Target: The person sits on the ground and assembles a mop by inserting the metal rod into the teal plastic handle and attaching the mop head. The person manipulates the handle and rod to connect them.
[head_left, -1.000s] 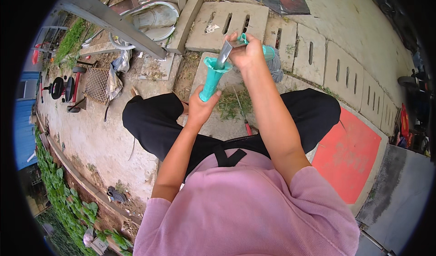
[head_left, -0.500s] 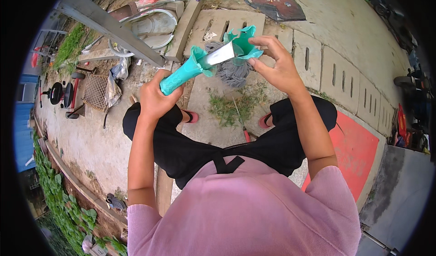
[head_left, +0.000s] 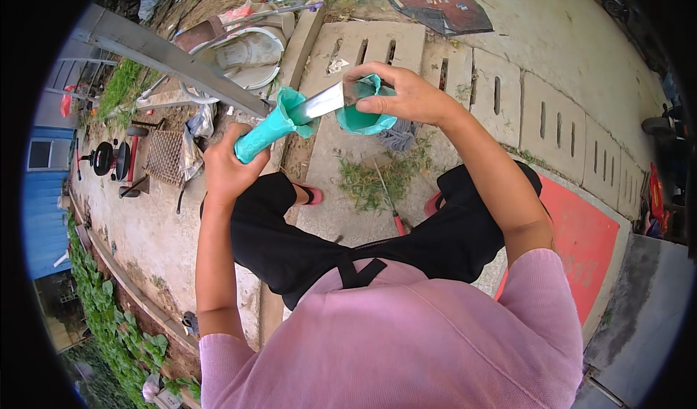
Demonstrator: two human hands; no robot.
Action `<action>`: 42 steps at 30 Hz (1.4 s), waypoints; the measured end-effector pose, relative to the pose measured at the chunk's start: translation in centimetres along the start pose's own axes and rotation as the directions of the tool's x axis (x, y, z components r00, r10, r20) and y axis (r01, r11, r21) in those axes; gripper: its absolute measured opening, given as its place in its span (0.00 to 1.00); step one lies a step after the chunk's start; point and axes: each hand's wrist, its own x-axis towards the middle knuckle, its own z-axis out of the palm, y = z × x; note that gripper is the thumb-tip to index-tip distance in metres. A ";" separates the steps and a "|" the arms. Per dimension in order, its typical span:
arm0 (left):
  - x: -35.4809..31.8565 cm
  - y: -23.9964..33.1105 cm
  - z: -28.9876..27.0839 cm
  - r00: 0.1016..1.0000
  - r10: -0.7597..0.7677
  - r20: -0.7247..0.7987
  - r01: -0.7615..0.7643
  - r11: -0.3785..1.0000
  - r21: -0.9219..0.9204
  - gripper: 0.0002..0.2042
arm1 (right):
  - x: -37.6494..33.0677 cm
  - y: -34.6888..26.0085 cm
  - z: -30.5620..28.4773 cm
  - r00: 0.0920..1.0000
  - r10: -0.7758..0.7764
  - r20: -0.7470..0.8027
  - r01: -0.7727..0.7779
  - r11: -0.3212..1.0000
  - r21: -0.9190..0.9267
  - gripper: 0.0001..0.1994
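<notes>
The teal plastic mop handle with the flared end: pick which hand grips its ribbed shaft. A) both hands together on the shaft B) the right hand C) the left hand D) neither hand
C: the left hand is wrapped around the ribbed shaft of the teal plastic mop handle, while the right hand holds the teal cup-shaped piece and a flat metal strip beyond the flared end.

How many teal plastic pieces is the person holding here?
2. A teal plastic handle with a flared end is in the left hand; a teal plastic cup-shaped piece is in the right hand, partly hidden by fingers. A metal bar spans both.
</notes>
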 end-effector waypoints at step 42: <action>-6.9 -1.5 1.6 0.927 0.198 0.318 -0.282 0.927 0.247 0.14 | -10.4 10.0 8.5 0.730 0.613 -0.303 -0.684 0.657 -0.317 0.20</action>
